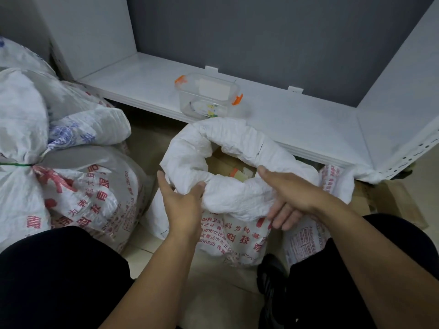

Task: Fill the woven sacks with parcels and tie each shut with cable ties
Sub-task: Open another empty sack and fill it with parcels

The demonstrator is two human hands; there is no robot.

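Note:
An open white woven sack (228,148) with red print stands on the floor in front of me, its mouth rolled down into a thick rim. Cardboard parcels (228,167) show inside. My left hand (183,203) grips the near left part of the rolled rim, thumb on top. My right hand (285,198) lies over the near right part of the rim, fingers curling under the roll. At the left a full sack (78,181) lies tied at the neck with a green cable tie (16,164).
A low white metal shelf (147,84) runs behind the sack and carries a clear plastic box (209,96) with orange clips. More filled sacks (21,58) pile up at the far left. My dark-trousered knees frame the bottom, with a black shoe (270,276) by the sack.

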